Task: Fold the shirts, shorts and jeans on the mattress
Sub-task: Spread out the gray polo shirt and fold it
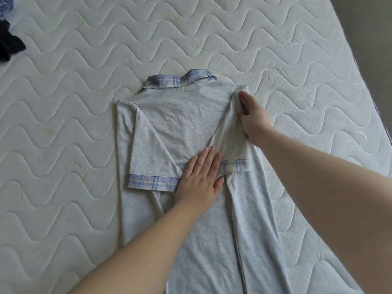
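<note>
- Grey polo shirt (180, 115) lies back-up in the middle of the quilted mattress (84, 60), plaid collar (180, 79) at the far end, hem running toward the person and out of view at the bottom.
- Both sides look folded inward; the left sleeve (148, 158) lies flat across the back, its plaid cuff (152, 182) facing near.
- Left hand (201, 179): fingers straight and together, palm pressing down at mid-back where the two sleeves meet, over the inner end of the right cuff (235, 166).
- Right hand (252, 117): fingers curled at the folded shoulder edge of the right sleeve (231, 134), pinching or tucking the fabric there. Can't tell how much cloth is actually between the fingers.
- Step, as I read it: squaring off the right-side fold before the bottom goes up.
- Risks:
  - right sleeve has a raised diagonal ridge; if left in, it gets locked under the next fold
  - lifting the left palm early could let the right flap spring open
  - a hard tug at the shoulder could skew the collar or drag the whole shirt on the mattress
  - the lower panels look uneven, so the fold may end up crooked
- Dark clothes (9, 43) sit at the far-left corner, well apart.
</note>
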A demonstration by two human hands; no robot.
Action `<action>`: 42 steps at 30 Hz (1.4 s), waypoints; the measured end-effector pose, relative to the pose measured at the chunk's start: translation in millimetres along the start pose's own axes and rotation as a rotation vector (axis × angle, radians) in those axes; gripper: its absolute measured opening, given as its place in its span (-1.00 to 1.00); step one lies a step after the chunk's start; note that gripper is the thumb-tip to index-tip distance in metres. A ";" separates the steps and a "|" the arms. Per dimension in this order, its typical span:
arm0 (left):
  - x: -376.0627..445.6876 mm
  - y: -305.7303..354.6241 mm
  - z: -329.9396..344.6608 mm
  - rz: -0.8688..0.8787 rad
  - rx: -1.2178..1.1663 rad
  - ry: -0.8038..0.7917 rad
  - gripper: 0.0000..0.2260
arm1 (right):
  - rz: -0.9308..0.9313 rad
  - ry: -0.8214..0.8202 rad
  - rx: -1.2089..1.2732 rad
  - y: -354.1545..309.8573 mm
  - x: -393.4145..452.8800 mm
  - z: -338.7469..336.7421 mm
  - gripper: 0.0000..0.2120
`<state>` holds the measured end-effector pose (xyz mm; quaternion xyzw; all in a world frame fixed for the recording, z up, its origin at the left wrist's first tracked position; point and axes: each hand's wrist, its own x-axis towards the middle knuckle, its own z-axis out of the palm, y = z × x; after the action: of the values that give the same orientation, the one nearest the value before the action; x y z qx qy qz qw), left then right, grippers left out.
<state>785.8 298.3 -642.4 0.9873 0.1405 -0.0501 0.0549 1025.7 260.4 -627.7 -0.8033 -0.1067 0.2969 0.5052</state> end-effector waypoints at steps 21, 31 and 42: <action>4.9 -2.3 16.6 0.005 -0.030 0.034 -0.37 | -0.360 0.037 -0.997 23.6 -2.3 11.7 -0.27; 3.6 -3.7 19.6 0.016 -0.035 0.032 -0.37 | -0.354 -0.028 -1.050 17.8 18.6 8.6 -0.23; 2.7 -3.0 17.9 0.013 -0.027 0.044 -0.38 | -0.156 0.086 -0.836 8.2 26.2 -27.3 -0.40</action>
<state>786.0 299.8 -660.7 0.9882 0.1358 -0.0261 0.0653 1061.6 248.5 -636.0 -0.9402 -0.2571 0.1550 0.1608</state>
